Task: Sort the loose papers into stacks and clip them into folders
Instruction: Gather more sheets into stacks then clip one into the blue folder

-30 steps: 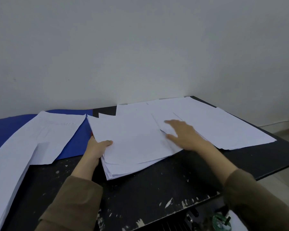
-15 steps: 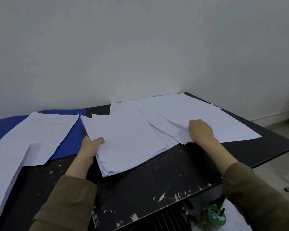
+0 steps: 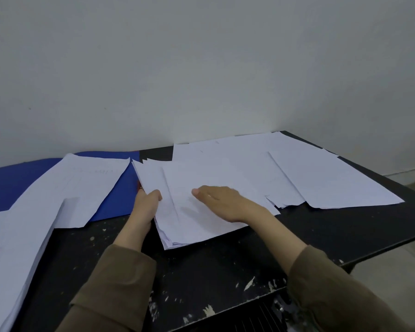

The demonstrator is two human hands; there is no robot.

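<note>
White loose paper sheets (image 3: 201, 219) lie on a matt black table flecked with white paint chips (image 3: 201, 279), beside a flat royal-blue card folder (image 3: 17, 180), under olive-brown fabric sleeves (image 3: 115, 291).

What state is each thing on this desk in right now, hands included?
Left hand: grips the left edge of the middle stack.
Right hand: lies flat, fingers straight, on top of that stack.
Middle stack: roughly squared, edges uneven, flat on the table.
Loose sheets: spread out, overlapping, right of the stack.
Left papers: overlapping, partly covering the folder.
Blue folder: flat, partly under paper.
Table: black, scuffed with pale chips.
</note>
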